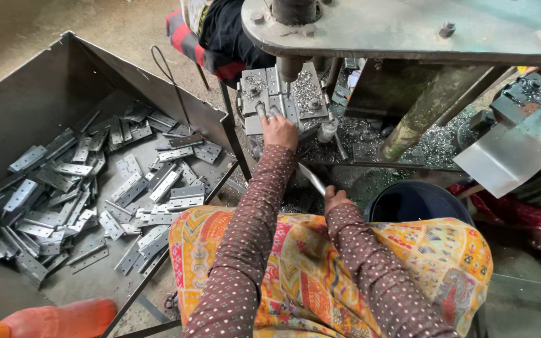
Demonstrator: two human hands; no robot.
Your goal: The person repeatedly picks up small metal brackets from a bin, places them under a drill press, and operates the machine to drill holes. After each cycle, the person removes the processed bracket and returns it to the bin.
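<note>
Left hand: our left hand (279, 130) reaches forward, fingers curled onto a small grey metal hinge plate (269, 111) seated in the grey steel drill jig (283, 95), just under the dark drill spindle (289, 67).
Right hand: our right hand (335, 199), nearer our lap, is closed around a thin shiny metal strip (312, 178) slanting up toward the left hand.
Left of both hands: a large grey sheet-metal bin (26, 106) holds a loose heap of flat silver hinge plates (101, 188).
Right of the right hand: a dark blue round bucket (417, 201).
Around the jig: silvery metal shavings (436, 145) litter the machine surface (370, 134).
</note>
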